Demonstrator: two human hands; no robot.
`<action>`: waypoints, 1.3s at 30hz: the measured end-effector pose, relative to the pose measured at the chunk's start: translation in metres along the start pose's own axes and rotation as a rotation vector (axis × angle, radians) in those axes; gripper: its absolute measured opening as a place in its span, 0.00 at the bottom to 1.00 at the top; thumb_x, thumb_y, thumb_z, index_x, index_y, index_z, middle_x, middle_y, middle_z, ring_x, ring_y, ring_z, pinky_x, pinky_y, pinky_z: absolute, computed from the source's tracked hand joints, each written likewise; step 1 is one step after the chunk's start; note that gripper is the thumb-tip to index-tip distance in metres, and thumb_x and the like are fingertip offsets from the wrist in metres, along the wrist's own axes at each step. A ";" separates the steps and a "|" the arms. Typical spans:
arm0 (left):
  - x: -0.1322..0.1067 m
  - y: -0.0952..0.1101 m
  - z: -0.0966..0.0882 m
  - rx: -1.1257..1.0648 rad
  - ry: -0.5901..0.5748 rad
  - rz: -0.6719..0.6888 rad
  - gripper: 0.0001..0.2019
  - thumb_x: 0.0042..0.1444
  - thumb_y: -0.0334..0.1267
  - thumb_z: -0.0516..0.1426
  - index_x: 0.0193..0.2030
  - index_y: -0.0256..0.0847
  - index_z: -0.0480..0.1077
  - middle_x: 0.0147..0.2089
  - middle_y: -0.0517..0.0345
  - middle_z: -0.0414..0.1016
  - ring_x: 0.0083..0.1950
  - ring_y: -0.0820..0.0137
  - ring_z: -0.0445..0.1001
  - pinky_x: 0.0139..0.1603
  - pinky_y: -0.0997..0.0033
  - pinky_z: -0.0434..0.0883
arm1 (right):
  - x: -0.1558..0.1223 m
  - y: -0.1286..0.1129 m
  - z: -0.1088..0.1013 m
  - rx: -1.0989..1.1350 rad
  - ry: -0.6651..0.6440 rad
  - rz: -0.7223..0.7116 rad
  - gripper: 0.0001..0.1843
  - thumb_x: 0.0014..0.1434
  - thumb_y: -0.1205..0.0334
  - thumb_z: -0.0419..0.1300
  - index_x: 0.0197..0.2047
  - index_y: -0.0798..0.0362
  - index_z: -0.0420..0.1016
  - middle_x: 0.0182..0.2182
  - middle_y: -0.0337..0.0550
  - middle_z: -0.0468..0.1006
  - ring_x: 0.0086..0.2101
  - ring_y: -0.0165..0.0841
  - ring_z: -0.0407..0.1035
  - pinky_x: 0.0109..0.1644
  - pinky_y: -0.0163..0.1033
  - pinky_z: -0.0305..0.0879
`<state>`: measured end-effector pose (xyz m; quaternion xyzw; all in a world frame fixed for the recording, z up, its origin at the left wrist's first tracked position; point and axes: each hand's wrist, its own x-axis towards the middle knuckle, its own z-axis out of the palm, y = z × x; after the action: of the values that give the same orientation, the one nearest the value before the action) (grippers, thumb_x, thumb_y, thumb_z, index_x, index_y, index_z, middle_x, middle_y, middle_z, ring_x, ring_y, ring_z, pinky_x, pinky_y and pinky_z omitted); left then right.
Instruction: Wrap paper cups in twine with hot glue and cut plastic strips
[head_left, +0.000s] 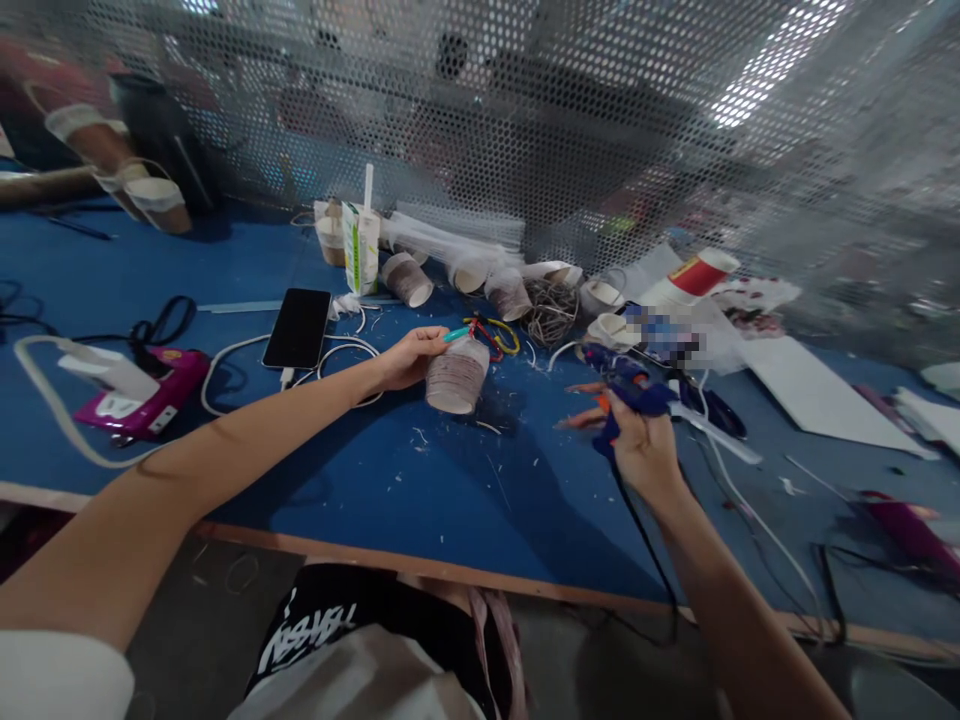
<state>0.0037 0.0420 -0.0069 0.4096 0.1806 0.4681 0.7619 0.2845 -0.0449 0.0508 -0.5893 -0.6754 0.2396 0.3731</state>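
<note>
My left hand [414, 357] grips a small cup [456, 378] wrapped in brownish twine, tilted with its pale rim toward me. A slim teal piece [455, 334] shows at my fingertips; I cannot tell whether it is worn or held. In my right hand [643, 440] is a blue hot glue gun [637, 388] with an orange trigger, its nozzle pointing away from me and apart from the cup. Its black cord hangs over the table's front edge. Just behind the held cup lie yellow-handled pliers or snips [507, 338], partly covered.
Several similar cups [407, 279] and a twine bundle [551, 312] line the perforated metal screen [480, 120]. A drink carton [361, 250] with a straw stands there. Left are a phone [298, 328] and a purple power strip [154, 395]; right, a white board [832, 395] and loose cables.
</note>
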 end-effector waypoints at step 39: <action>-0.007 0.004 0.006 0.171 -0.030 -0.068 0.23 0.35 0.45 0.69 0.20 0.38 0.57 0.20 0.66 0.59 0.21 0.80 0.59 0.25 0.76 0.53 | 0.006 -0.029 0.034 0.397 -0.396 0.084 0.26 0.51 0.44 0.64 0.13 0.51 0.63 0.04 0.35 0.61 0.07 0.27 0.57 0.14 0.36 0.61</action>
<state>0.0017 0.0336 -0.0004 0.4739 0.2223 0.4183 0.7423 0.2396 -0.0404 0.0541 -0.4739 -0.6501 0.4927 0.3316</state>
